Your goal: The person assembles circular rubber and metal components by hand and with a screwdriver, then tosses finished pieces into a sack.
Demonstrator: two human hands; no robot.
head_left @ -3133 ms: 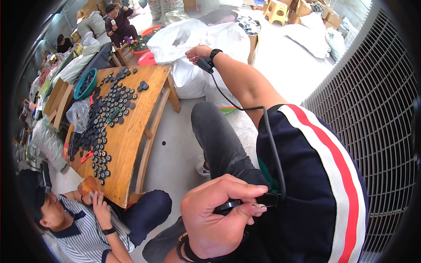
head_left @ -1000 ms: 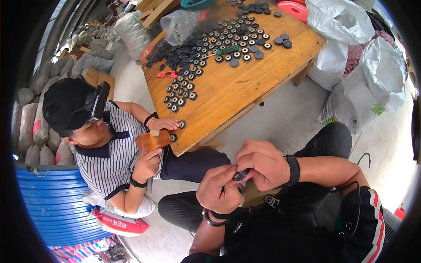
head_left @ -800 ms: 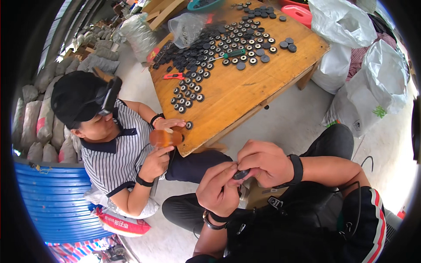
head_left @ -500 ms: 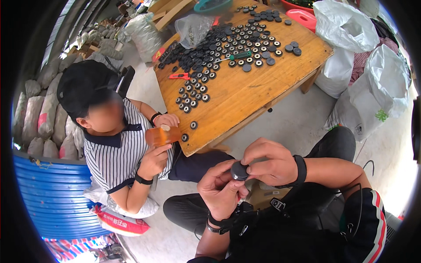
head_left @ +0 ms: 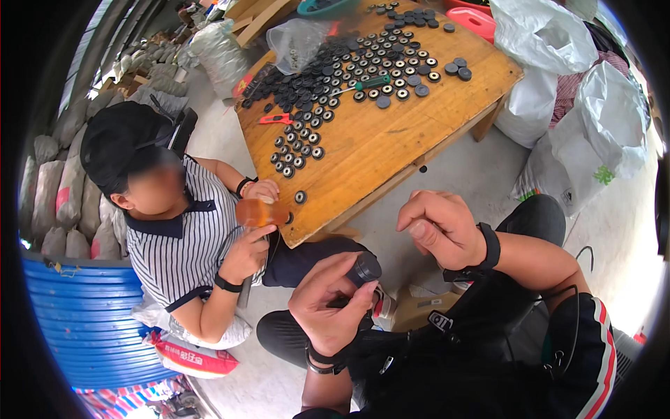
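Observation:
A round black cap-like piece [head_left: 364,269] is pinched between the thumb and fingers of my left hand [head_left: 328,300], held tilted above my lap. Up and to the right, apart from it, my right hand [head_left: 443,230] has its fingers curled in with the thumb against them, and nothing shows in it. On the wooden table [head_left: 391,150] lie many similar black round pieces [head_left: 380,56], several with pale metal centres. A green-handled screwdriver [head_left: 372,82] and a red cutter [head_left: 276,119] rest among them.
At my left a co-worker [head_left: 188,223] holds an orange mallet [head_left: 262,212] over a piece at the table's near corner. White sacks [head_left: 544,35] stand right of the table. A clear plastic bag [head_left: 296,43] lies on it. A cardboard box [head_left: 422,307] sits below my hands.
My right hand has let go of the black piece and drawn up and to the right. My left hand has moved slightly left, still holding the piece, now more tilted.

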